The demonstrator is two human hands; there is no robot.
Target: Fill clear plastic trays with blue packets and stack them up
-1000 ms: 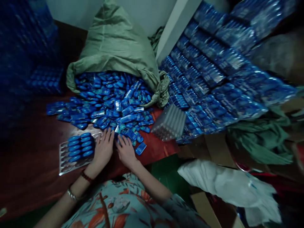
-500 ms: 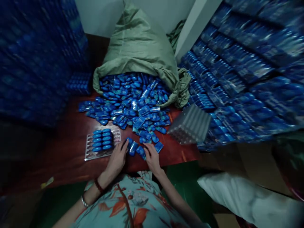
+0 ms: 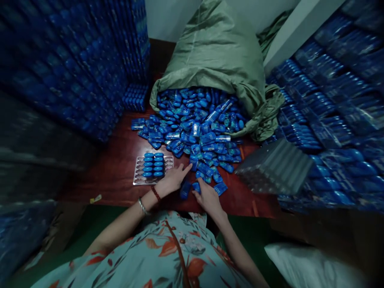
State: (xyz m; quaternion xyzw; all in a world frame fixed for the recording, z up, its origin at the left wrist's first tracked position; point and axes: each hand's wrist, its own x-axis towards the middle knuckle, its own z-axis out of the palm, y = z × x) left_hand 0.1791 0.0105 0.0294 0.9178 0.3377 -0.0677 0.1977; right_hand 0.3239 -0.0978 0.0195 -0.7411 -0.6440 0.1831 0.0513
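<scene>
My left hand (image 3: 174, 179) reaches to the right with its fingers stretched out, their tips by a blue packet (image 3: 193, 163) at the near edge of a heap. My right hand (image 3: 209, 197) is closed, thumb and finger pinching a small blue packet (image 3: 196, 187). Between the hands lies another blue packet (image 3: 185, 189). To the left, a clear plastic tray with moulded slots (image 3: 139, 176) bears two columns of upright-stacked blue packets (image 3: 153, 165). Behind the hands spreads the heap of loose blue packets (image 3: 183, 128); their exact kind is too small to tell.
A large green woven sack (image 3: 219, 52) lies open at the back, packets spilling onto the red-brown table (image 3: 114, 168). A stack of empty trays (image 3: 274, 166) stands right. Walls of packed blue trays rise left (image 3: 90, 60) and right (image 3: 324, 100). A yellowish scrap (image 3: 96, 199) lies near the front edge.
The view has shifted, so the scene sits further right. My left hand has moved from beside the tray towards the heap, fingers extended. My right hand has closed on a packet.
</scene>
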